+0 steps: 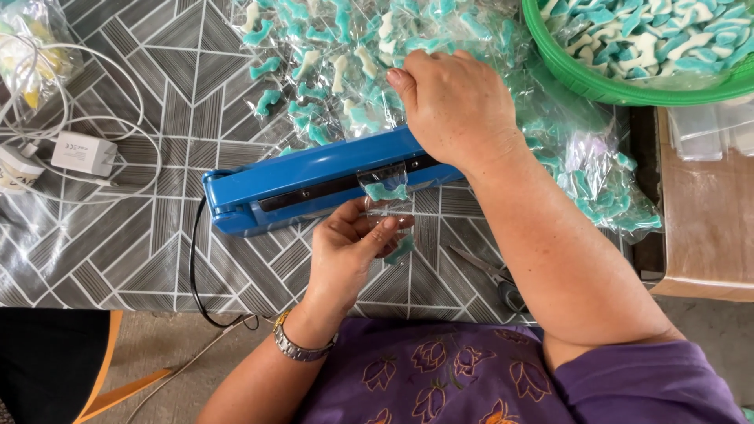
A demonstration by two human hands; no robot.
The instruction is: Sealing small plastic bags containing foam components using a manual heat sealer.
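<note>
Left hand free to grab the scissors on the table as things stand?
Probably not: the left hand is holding a small clear bag in the blue sealer, and the right forearm lies over the scissors.

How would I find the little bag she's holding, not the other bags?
Start at the long blue sealer on the patterned table. Just below its middle, the left hand pinches one small clear bag. Unlike the piled bags behind, its top is tucked inside the sealer.
</note>
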